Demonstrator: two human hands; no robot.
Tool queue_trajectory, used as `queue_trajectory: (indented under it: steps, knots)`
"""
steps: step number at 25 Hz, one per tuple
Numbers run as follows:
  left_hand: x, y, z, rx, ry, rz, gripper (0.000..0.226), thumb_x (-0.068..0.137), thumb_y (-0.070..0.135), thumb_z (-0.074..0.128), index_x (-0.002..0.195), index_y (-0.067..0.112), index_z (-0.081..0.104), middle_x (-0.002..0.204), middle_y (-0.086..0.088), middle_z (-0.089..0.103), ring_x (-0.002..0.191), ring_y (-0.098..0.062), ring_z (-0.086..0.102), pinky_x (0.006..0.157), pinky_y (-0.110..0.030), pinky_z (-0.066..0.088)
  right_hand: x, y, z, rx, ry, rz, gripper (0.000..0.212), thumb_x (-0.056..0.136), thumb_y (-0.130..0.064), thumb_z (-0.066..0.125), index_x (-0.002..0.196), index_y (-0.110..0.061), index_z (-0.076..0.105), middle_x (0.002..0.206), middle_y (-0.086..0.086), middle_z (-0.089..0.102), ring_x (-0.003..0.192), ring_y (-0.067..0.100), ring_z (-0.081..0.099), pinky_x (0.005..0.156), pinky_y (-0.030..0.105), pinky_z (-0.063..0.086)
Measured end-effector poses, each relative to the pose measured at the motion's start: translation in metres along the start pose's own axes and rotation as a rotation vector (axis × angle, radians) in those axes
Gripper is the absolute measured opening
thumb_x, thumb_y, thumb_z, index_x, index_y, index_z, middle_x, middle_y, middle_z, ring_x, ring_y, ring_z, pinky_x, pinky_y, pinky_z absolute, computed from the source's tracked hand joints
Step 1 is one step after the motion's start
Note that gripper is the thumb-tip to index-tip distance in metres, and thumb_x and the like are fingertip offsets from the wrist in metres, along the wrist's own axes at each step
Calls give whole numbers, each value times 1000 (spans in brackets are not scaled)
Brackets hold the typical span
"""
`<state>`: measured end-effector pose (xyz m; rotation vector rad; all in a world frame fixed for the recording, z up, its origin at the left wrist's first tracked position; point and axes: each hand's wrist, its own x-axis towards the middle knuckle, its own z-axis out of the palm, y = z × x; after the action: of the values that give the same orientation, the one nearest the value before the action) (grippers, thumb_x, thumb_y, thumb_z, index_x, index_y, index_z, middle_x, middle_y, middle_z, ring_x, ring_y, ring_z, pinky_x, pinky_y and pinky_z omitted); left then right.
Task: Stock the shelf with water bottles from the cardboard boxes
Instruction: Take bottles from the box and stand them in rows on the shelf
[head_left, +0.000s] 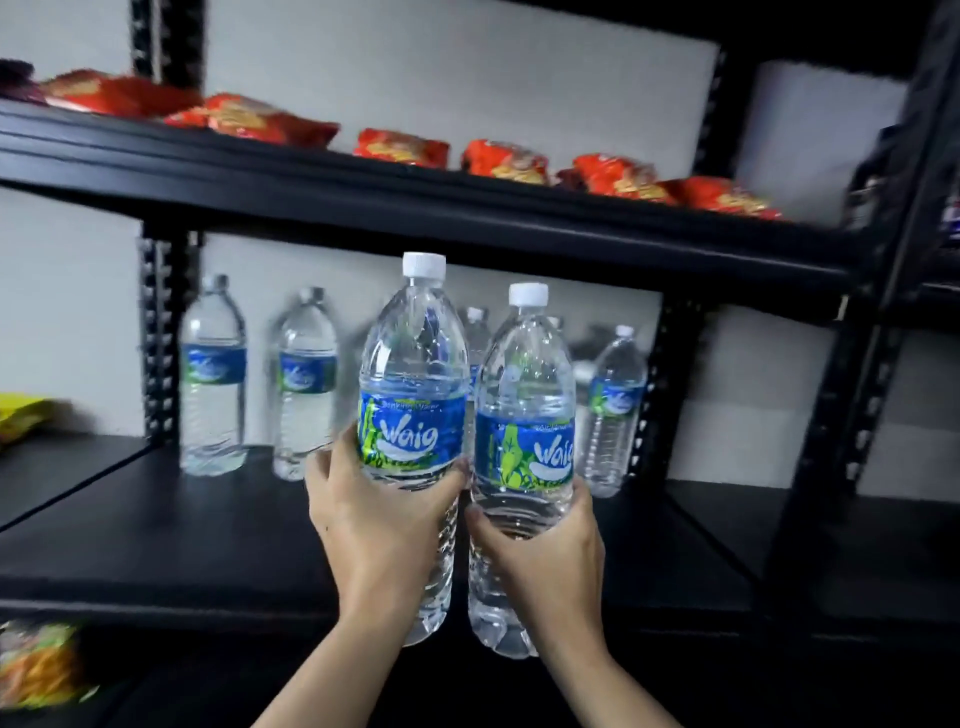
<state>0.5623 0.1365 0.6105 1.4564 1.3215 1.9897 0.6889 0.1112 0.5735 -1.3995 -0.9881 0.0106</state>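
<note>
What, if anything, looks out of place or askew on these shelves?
Nothing is spilled or damaged. The shelved bottles stand upright; both held bottles are upright and capped. Only the red packets on the upper shelf lie in an uneven row.

The left bottle (410, 431) carries "Waig" in white letters on blue. The right bottle (524, 452) shows the same word. Smaller print above it is too blurred to read.
</note>
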Motion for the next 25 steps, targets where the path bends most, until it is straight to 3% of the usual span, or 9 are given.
queue_trajectory:
  steps: [2, 5, 9, 13, 20, 22, 25]
  knots:
    - [-3, 6, 29, -7, -47, 19, 83, 52, 41, 93, 123, 13, 61, 106, -1, 52, 99, -17, 51, 84, -12, 29, 21, 20, -10, -23, 46, 24, 97, 41, -72, 76, 124, -27, 51, 111, -10, 66, 106, 12, 64, 88, 34, 54]
    - [-10, 10, 71, -38, -94, -3, 84, 55, 38, 93, 126, 11, 58, 103, 4, 46, 95, -14, 46, 85, -15, 29, 50, 47, -18, -48, 87, 45, 106, 42, -73, 77, 132, -26, 46, 122, -6, 63, 115, 16, 60, 94, 39, 52]
    - [-15, 7, 120, -60, -146, -19, 86, 55, 41, 92, 128, 11, 58, 107, -4, 50, 103, -20, 48, 93, -26, 34, 91, 77, -29, -87, 165, 39, 94, 50, -63, 84, 127, -24, 47, 114, -6, 62, 109, 16, 59, 92, 37, 51]
    - [-13, 0, 151, -92, -159, 16, 84, 56, 40, 92, 127, 12, 58, 111, -5, 52, 100, -12, 43, 92, -18, 29, 134, 113, -41, -116, 250, 34, 83, 55, -48, 87, 122, -17, 49, 109, 1, 60, 105, 22, 60, 88, 36, 50]
    - [-9, -15, 177, -77, -185, -9, 86, 55, 41, 93, 128, 13, 56, 109, 3, 44, 115, -23, 48, 105, -32, 34, 155, 159, -52, -141, 209, 50, 91, 58, -45, 90, 131, -15, 44, 118, 2, 57, 112, 20, 55, 93, 35, 46]
    - [-10, -18, 180, -54, -195, -9, 83, 54, 42, 93, 124, 13, 58, 107, 4, 43, 111, -23, 49, 106, -35, 35, 155, 164, -53, -141, 184, 61, 95, 57, -48, 90, 134, -18, 42, 122, -1, 56, 116, 17, 54, 97, 36, 46]
    - [-13, -18, 182, -76, -199, -5, 82, 55, 39, 93, 124, 12, 59, 106, 3, 41, 97, -12, 42, 97, -22, 31, 146, 167, -60, -138, 89, 85, 106, 58, -48, 90, 144, -24, 32, 132, -7, 46, 122, 9, 45, 101, 32, 41]
